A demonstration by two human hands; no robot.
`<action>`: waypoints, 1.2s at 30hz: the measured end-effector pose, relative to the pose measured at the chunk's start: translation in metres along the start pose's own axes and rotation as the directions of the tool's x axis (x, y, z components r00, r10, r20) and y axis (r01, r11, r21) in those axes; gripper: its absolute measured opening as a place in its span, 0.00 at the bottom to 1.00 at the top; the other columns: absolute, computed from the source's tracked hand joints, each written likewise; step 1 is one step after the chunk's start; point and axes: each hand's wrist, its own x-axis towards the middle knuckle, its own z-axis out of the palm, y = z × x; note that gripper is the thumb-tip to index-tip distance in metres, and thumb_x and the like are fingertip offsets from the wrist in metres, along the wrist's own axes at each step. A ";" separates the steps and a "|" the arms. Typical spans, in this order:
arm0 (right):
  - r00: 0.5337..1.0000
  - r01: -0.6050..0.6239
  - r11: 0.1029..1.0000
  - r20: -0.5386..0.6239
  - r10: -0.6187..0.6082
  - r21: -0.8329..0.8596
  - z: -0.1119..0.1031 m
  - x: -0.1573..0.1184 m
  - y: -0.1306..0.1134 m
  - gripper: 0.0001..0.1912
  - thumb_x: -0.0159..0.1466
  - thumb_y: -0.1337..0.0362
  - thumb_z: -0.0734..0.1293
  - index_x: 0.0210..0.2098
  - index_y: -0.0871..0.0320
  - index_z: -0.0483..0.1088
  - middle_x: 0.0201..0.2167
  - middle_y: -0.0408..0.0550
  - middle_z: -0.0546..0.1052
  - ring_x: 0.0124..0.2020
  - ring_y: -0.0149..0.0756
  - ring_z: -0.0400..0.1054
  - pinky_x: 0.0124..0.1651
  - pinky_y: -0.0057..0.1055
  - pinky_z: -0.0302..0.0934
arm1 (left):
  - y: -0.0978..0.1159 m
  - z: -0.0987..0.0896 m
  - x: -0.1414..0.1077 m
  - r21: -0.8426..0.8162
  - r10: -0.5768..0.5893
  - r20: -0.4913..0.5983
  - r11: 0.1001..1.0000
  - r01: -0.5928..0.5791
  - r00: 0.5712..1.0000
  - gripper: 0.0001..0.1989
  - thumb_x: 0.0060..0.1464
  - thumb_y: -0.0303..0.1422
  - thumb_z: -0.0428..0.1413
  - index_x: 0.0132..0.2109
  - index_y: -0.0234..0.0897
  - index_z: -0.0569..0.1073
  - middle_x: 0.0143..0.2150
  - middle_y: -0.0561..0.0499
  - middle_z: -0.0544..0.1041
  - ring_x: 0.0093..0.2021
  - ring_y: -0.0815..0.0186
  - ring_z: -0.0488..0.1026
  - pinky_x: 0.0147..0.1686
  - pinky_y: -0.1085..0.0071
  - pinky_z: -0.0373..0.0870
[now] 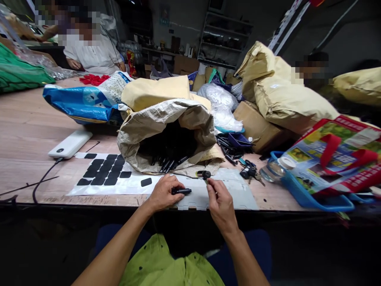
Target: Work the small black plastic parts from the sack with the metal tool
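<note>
Black plastic, a short pen-like rod [181, 191], lies level in the fingers of the left hand [163, 192], which grips it at one end just above the near edge of the wooden table [26, 131]. The right hand [220, 203] sits just right of the rod, its fingertips pinched together; whether they hold something small I cannot tell. Just beyond the right hand a small dark cylinder [204, 174] lies on a grey sheet [235, 190] that spreads under both hands. Directly behind the rod gapes a woven tan sack [166, 123], its mouth turned toward the person and its dark inside filled with more black rods [168, 163], some spilling out at the lip. Left of the sack lies a white backing sheet [119, 186] carrying rows of black pads [104, 171], and beyond it a white power bank [70, 143] with a black cable [44, 174] trailing off it. Behind the sack, to its left, rests a blue printed bag [80, 103]; to its right lie loose black parts [230, 145], a bunch of keys [248, 171], a cardboard box [256, 125] and bulging tan sacks [282, 95]. Farther right of the sack a blue tray [309, 198] holds a clear bottle [275, 169] and a bright red-handled shopping bag [336, 159]. A person in a pale shirt [92, 53] sits at the far side, well behind the sack.
</note>
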 end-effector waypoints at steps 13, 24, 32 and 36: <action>0.993 -0.059 0.998 0.104 0.060 -0.011 0.010 -0.028 -0.035 0.16 0.72 0.64 0.60 0.56 0.52 0.72 0.43 0.50 0.77 0.45 0.38 0.72 0.49 0.34 0.67 | -0.001 0.000 0.001 -0.019 -0.049 0.014 0.999 0.049 0.999 0.10 0.49 0.31 0.67 0.41 0.44 0.81 0.37 0.53 0.77 0.44 0.59 0.68 0.46 0.64 0.63; 0.989 0.009 0.984 0.146 0.018 -0.179 0.021 -0.030 -0.048 0.19 0.72 0.66 0.57 0.57 0.51 0.73 0.37 0.49 0.75 0.37 0.36 0.72 0.41 0.30 0.65 | -0.001 0.001 0.003 -0.023 -0.056 -0.001 0.998 0.056 0.998 0.07 0.48 0.31 0.66 0.37 0.41 0.80 0.35 0.53 0.76 0.41 0.61 0.68 0.44 0.65 0.63; 0.994 -0.036 0.973 0.089 0.058 -0.229 0.013 -0.029 -0.042 0.19 0.72 0.65 0.58 0.58 0.51 0.73 0.38 0.49 0.76 0.38 0.37 0.72 0.43 0.31 0.65 | 0.001 0.002 0.003 -0.064 -0.069 -0.020 0.996 0.067 0.997 0.10 0.45 0.28 0.66 0.38 0.43 0.82 0.36 0.53 0.77 0.43 0.60 0.69 0.45 0.65 0.64; 0.990 -0.048 0.974 0.118 0.076 -0.221 0.008 -0.026 -0.038 0.18 0.72 0.64 0.58 0.56 0.50 0.73 0.39 0.48 0.77 0.39 0.37 0.73 0.42 0.31 0.65 | 0.000 0.002 0.002 -0.049 -0.073 -0.017 0.996 0.072 0.997 0.11 0.46 0.29 0.67 0.39 0.43 0.82 0.36 0.53 0.78 0.42 0.60 0.69 0.45 0.65 0.65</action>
